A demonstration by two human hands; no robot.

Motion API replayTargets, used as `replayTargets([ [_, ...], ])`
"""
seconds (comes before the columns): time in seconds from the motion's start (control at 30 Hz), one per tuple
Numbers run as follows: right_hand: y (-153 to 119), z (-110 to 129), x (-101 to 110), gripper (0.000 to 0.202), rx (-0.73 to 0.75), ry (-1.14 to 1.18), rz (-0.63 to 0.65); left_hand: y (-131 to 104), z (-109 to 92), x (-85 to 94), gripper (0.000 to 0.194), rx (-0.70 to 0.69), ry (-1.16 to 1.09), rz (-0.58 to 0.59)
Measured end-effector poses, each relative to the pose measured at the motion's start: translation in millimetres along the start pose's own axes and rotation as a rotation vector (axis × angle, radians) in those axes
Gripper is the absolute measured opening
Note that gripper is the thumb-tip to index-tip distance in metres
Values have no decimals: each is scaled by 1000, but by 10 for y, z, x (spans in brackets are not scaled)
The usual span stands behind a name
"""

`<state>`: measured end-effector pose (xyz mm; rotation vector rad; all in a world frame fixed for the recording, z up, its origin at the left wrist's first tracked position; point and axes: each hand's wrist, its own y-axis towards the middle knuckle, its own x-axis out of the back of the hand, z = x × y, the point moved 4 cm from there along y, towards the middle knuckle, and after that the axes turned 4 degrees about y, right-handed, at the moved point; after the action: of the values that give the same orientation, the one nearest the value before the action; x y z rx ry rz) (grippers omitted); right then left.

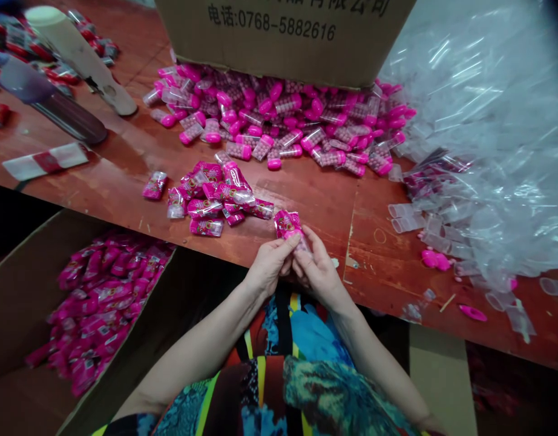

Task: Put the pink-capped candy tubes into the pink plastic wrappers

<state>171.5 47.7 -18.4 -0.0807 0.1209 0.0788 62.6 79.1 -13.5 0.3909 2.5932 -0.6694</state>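
At the front edge of the red-brown table [306,188], my left hand [270,259] and my right hand [319,266] meet around one small candy bottle. A printed pink sleeve [285,223] shows on its far end, with the clear part nearer my fingers. My left thumb lies across it, and my right fingers close on it from the other side. Just left of my hands is a small heap of sleeved bottles [205,207]. Behind them spreads a large pile of unsleeved clear bottles with pink caps [279,124]. My lower fingers are partly hidden.
A cardboard box [283,39] stands over the back of the pile. Clear empty tubes [479,151] heap up on the right, with flat pink sleeves [436,175] among them. Below left, an open carton [163,290] holds many sleeved bottles. Two cylindrical containers [86,63] lie at the left.
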Motion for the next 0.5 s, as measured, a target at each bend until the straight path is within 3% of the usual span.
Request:
replayTargets([
  [0.13, 35, 116, 67, 80, -7, 62, -38, -37, -129, -38, 42, -15, -78, 60],
  [0.3, 17, 180, 92, 83, -44, 64, 15, -27, -219, -74, 38, 34, -128, 162],
  [0.4, 13, 202, 111, 78, 56, -53, -13, 0, -212, -66, 35, 31, -115, 165],
  [0.5, 1, 189, 103, 77, 97, -253, -9, 27, -167, -39, 38, 19, -64, 97],
])
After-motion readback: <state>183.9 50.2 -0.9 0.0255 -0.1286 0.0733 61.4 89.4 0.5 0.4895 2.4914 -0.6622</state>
